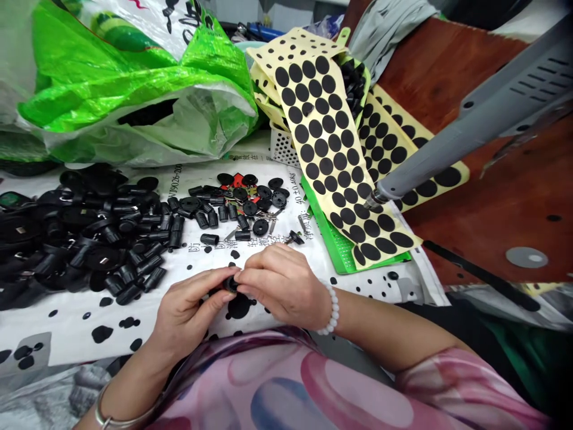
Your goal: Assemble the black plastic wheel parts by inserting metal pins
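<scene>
Both hands work at the near edge of the bench, whose white covering is printed with black blotches and dark characters. The left hand, with a silver bangle at its wrist, and the right hand, with a bracelet of pale beads, are closed on a small black part, pinched between their fingertips; its exact shape is mostly hidden. Beyond the hands, a loose cluster of black discs and short cylinders lies mixed with small metal strips. To the left, a dense heap of black knobs spreads towards the edge of the view.

At the upper left rests a crumpled green and white plastic bag. Right of the bag stands a white perforated basket; beside and above it, a light green container holds more black pieces. A cream sheet of round black stickers drapes down onto a green tray, with further sticker sheets behind it. A grey slotted tool slants in from the upper right, its metal tip over the stickers; contact cannot be told. Behind it are a reddish-brown board and a grey cloth.
</scene>
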Demonstrator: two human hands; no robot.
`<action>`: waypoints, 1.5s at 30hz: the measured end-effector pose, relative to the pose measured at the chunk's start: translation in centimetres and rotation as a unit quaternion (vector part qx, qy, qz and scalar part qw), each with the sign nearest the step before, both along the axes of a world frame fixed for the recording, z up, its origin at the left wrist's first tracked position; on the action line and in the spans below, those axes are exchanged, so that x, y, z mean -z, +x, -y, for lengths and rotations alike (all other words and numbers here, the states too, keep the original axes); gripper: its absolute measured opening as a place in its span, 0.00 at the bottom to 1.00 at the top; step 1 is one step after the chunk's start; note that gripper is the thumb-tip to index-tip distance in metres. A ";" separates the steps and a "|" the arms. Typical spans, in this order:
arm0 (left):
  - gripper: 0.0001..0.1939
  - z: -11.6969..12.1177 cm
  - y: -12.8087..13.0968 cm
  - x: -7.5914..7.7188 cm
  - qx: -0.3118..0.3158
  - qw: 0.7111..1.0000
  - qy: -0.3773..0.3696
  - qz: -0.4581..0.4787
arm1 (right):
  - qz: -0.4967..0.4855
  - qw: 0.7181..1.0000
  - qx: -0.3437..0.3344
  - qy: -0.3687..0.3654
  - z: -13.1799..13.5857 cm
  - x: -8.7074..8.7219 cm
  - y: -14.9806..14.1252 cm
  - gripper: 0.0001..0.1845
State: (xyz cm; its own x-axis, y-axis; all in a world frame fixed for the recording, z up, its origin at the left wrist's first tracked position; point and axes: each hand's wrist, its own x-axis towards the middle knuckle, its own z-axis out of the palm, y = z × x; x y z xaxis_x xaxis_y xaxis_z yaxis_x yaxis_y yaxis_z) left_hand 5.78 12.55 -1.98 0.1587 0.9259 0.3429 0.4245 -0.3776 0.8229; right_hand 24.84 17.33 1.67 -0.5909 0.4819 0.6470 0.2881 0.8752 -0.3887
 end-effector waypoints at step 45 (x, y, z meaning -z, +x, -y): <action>0.14 0.6 -0.3 -2.0 0.155 0.912 -0.361 0.119 | 0.119 0.989 -0.047 0.073 0.7 1.5 0.3 0.26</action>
